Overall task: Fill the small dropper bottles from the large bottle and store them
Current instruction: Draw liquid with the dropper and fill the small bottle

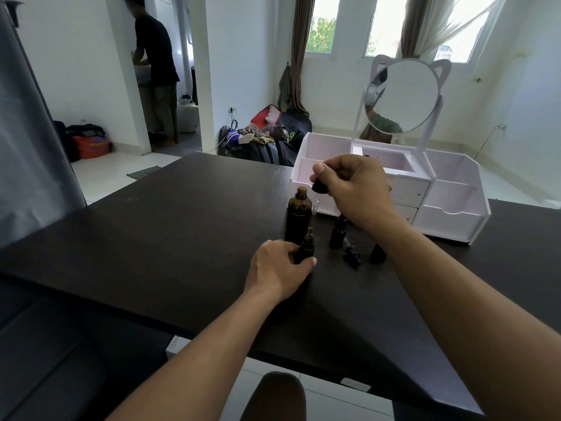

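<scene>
While steadying the small dark glass dropper bottle (pixel 304 250) on the dark wooden table (pixel 188 226), just in front of the open large amber glass bottle (pixel 299 215), left hand (pixel 279 265) curled round its base. Right hand (pixel 355 186) pinching the black rubber bulb of a glass pipette (pixel 315 205), tip at the small neck. Light, smooth, likely fragile and tippy: best gripped low. White compartmented organiser (pixel 452 205) waiting behind.

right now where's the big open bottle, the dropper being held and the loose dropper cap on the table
large bottle (pixel 298 214), head view, amber body
dropper (pixel 319 188), head view, black collar
loose dropper cap (pixel 352 257), head view, black top
</scene>
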